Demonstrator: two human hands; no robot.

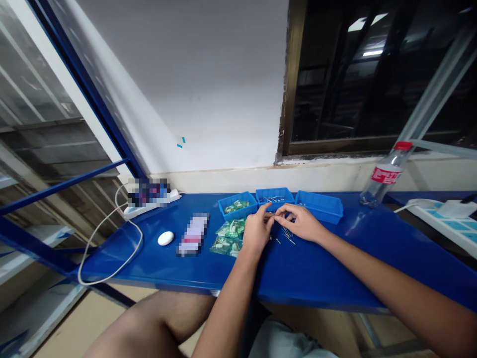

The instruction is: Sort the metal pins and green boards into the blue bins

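My left hand [258, 227] and my right hand [301, 222] meet above the blue table, just in front of the blue bins. Both have their fingertips pinched close together; whatever lies between them is too small to make out. Thin metal pins [286, 234] are scattered on the table beneath and between the hands. Green-and-clear plastic packets [226, 244] lie left of my left hand, partly covered by it. Behind the hands stand the left bin [238, 215] with similar packets, the middle bin [275, 191] with small metal pieces, and the right bin [324, 215].
On the blue table [320, 278], a white oval object [166, 238] and a pixelated flat item [193, 234] lie to the left. A white cable [139, 248] loops over the left edge. A clear bottle [385, 174] stands at the back right, near a power strip [443, 219].
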